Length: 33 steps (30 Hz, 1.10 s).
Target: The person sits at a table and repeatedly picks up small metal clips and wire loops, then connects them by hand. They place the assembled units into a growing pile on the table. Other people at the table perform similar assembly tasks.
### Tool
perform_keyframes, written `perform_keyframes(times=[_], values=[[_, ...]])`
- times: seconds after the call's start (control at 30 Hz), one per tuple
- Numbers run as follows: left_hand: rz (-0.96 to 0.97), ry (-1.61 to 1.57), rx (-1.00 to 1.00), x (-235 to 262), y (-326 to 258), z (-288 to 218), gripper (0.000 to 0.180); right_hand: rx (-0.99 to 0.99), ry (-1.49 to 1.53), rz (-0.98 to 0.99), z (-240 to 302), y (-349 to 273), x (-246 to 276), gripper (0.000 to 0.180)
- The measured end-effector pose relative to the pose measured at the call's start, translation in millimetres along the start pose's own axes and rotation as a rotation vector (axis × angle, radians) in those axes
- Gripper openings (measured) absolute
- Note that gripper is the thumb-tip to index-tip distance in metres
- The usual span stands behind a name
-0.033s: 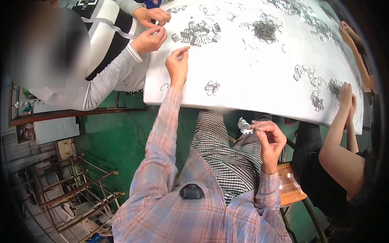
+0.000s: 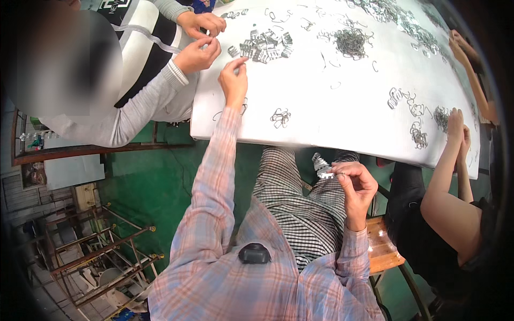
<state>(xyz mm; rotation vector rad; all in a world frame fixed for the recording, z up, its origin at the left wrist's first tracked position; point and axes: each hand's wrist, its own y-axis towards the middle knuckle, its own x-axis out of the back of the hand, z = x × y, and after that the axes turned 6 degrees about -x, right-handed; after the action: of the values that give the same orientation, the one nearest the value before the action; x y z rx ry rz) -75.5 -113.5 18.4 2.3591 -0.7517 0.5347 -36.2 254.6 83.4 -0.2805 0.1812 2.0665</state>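
At the left of the white table my left hand [image 2: 234, 80] reaches to the near edge of a pile of small silvery metal pieces [image 2: 266, 47]. Its fingers are stretched toward the pieces, thumb and forefinger slightly apart, and I make out nothing held. Over my lap, below the table edge, my right hand [image 2: 357, 184] is closed in a pinch. From it hangs a string of silvery metal pieces [image 2: 323, 167], bent downward and away from the fingertips. What they are threaded on is too small to tell.
Thin dark wire hooks lie in a small heap [image 2: 280, 117] near me and a larger heap [image 2: 352, 41] farther off. A co-worker's hands [image 2: 201, 40] work at the left; another's [image 2: 456, 128] at the right. A wooden stool [image 2: 384, 251] stands beside me.
My left hand has shifted slightly, its fingertips now nearer the pile's edge. The hanging string of metal pieces has swung a little; my right hand stays in place.
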Motion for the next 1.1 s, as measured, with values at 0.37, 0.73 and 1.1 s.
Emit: perform_keyframes(times=[0.37,0.73,1.1], values=[[0.217,0.508,-0.473,-11.6,22.7,7.3,0.022,-0.066,-0.003,0.035,1.8,0.8,0.5,0.006],[0.509,-1.126,0.496,34.4,-149.3,-161.0,0.023,-0.1,-0.069,-0.012,3.9,3.7,2.8,0.003],[0.168,-0.854,0.39,22.8,-194.4,-178.7,0.019,0.049,-0.325,-0.2,-3.1,12.4,-6.1,0.004]])
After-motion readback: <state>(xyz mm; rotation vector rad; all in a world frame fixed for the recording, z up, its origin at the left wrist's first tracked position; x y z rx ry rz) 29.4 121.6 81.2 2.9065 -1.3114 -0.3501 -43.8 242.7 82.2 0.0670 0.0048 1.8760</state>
